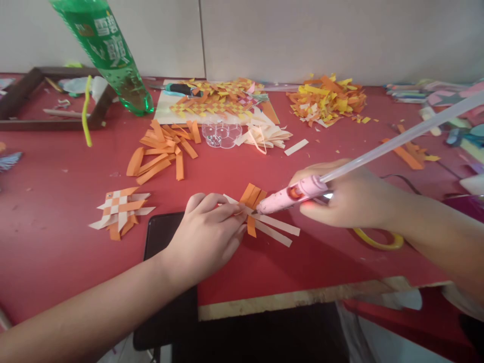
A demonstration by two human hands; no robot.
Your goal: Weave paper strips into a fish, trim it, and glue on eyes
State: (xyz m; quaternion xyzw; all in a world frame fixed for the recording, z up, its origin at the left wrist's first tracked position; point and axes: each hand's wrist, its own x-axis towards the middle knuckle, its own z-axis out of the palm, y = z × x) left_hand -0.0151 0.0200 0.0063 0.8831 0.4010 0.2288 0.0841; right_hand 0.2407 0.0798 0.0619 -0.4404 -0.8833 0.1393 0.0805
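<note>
My right hand (348,194) is wrapped round a pink hot glue gun (291,194), with a long clear glue stick (401,138) running out of its back. The gun's nozzle points left and down, right at a small weave of orange strips (250,195) and cream paper strips (278,224). With closed fingertips, my left hand (214,227) pinches the weave's left side, hiding part of it. A woven orange and cream paper fish (120,209) lies to the left of my hand. Beneath my left forearm is a dark flat phone-like slab (162,232).
Loose orange strips (162,151), a clear bead case (221,133) and folded cream strips (266,136) lie behind my hands. A tilted green bottle (109,55) stands back left. Yellow-handled scissors (381,239) rest under my right wrist. The red table's worn edge (295,297) is in front.
</note>
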